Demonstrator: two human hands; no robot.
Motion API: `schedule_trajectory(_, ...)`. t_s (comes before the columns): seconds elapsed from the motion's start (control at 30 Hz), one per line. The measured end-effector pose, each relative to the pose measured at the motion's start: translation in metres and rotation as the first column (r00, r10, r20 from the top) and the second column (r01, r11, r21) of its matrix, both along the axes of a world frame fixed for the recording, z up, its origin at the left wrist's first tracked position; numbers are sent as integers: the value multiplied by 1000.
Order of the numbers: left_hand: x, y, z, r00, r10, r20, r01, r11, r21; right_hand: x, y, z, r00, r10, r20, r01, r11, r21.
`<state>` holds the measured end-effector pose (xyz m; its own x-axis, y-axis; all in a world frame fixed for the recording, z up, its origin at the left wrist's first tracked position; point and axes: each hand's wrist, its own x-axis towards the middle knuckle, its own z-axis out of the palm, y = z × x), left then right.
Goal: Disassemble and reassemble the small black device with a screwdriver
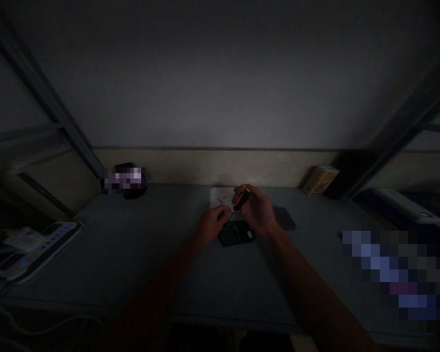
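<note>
A blue-lit power strip (53,247) lies at left — a box (319,180), seemingly yellowish, stands at right.

No readable text, no legible labels, numbers or signs

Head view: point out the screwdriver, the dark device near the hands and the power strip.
Screwdriver (243,198): head view, on its dark handle.
Dark device (236,236): head view, middle of its upper face.
Power strip (46,246): head view, along its row of blue lights.
</note>
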<state>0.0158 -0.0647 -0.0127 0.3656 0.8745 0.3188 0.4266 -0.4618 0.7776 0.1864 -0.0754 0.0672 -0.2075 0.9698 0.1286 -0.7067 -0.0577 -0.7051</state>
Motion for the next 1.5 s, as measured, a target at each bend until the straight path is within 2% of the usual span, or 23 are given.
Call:
schedule_trajectory(0.47, 1, 0, 0, 1000, -1, 3, 1, 1000, 12, -4, -4, -4, 997, 43, 62, -46, 998, 35)
schedule_trajectory(0.83, 0, -1, 1, 1000, -1, 9, 1, 1000, -6, -4, -3, -4, 997, -33, 68, 25, 993, 116)
schedule_trajectory(1.1, 0, 1, -2, 1000, 8, -5, -8, 1000, -22, 0, 7, -7, 998, -54, 14, 54, 998, 16)
schedule_trajectory(1.33, 0, 0, 0, 1000, 2, 16, -2, 1000, 7, -3, -1, -3, 995, -69, 69, 65, 997, 50)
schedule_trajectory(1.5, 0, -1, -1, 1000, 0, 8, 0, 1000, -5, -5, -3, -5, 998, -54, 31, 51, 995, 81)
